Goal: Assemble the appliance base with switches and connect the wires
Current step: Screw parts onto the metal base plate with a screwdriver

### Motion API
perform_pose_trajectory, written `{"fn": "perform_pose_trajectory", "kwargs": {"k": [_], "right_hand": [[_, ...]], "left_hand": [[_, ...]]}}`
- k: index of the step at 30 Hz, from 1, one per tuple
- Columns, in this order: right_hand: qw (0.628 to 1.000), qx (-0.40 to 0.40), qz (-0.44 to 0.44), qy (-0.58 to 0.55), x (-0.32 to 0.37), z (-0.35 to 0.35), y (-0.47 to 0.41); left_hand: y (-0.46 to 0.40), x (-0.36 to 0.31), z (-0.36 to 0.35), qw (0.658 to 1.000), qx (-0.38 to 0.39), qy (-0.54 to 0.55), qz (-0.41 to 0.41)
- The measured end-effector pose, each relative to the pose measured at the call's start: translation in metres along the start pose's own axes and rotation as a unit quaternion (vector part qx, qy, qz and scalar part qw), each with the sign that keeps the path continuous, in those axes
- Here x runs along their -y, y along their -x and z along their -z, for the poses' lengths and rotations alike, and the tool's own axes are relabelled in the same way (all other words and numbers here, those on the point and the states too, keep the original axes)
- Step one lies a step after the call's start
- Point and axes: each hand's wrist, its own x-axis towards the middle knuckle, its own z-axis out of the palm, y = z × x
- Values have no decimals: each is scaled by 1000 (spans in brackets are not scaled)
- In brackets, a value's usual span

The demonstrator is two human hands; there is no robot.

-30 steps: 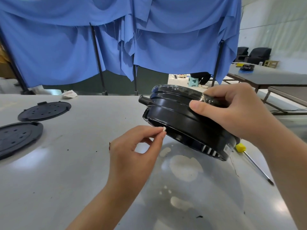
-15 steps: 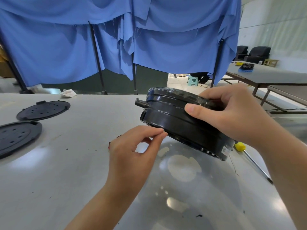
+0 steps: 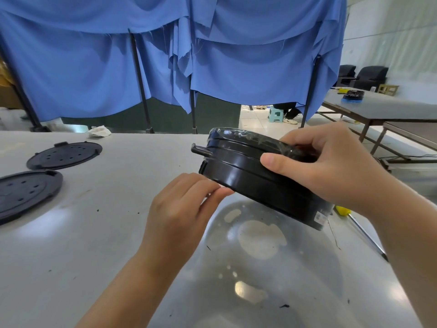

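Note:
A round black appliance base (image 3: 248, 171) is held tilted above the grey table (image 3: 106, 233), with a short lever sticking out at its left side. My right hand (image 3: 331, 166) grips its upper right rim, thumb on the side wall. My left hand (image 3: 182, 209) reaches up to the base's lower left edge with thumb and fingertips pinched together right against it. Whatever the fingertips pinch is hidden. No wires show.
Two flat round black plates with holes (image 3: 63, 155) (image 3: 26, 192) lie at the table's left. A yellow-handled screwdriver (image 3: 359, 230) lies right of the base. A crumpled white scrap (image 3: 99, 131) sits at the far edge, blue curtains behind.
A small white piece seen pinched in my left fingertips a second ago is out of sight now. The fingertips have closed in against the base's lower edge. My right hand lowered the base's underside.

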Motion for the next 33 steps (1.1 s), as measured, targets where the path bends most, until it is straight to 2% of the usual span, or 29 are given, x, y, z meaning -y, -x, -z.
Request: {"fn": "perform_pose_trajectory", "kwargs": {"k": [2,4,7,10,13,16,18,21,23,25,33], "right_hand": [[1000,-4,-1,-2,-1,0,0],[1000,-8,-5,-2,-1,1,-1],[1000,-9,-6,1,-2,1,0],[1000,-15,-6,3,-3,0,0],[1000,-20,-8,10,-4,-2,0],[1000,-19,-8,12,-4,-5,0],[1000,-23,-10,14,-4,-6,0],[999,-20,-13,28,-3,-8,0],[999,-24,-13,34,-2,-9,1],[999,-27,-15,42,-3,-9,1],[997,-26,-21,75,-4,-11,6]], "left_hand": [[1,2,-2,1000,0,-14,-15],[1,0,-3,1000,0,-1,8],[1,-7,-4,993,15,74,96],[-2,-18,-3,956,35,166,238],[-7,-24,-1,883,55,272,379],[-12,-21,2,795,86,362,479],[-15,-18,2,722,104,423,537],[-16,-14,0,585,106,522,612],[-17,-12,2,526,120,560,628],[-18,-9,5,501,134,574,633],[-22,-5,10,436,170,577,669]]}}
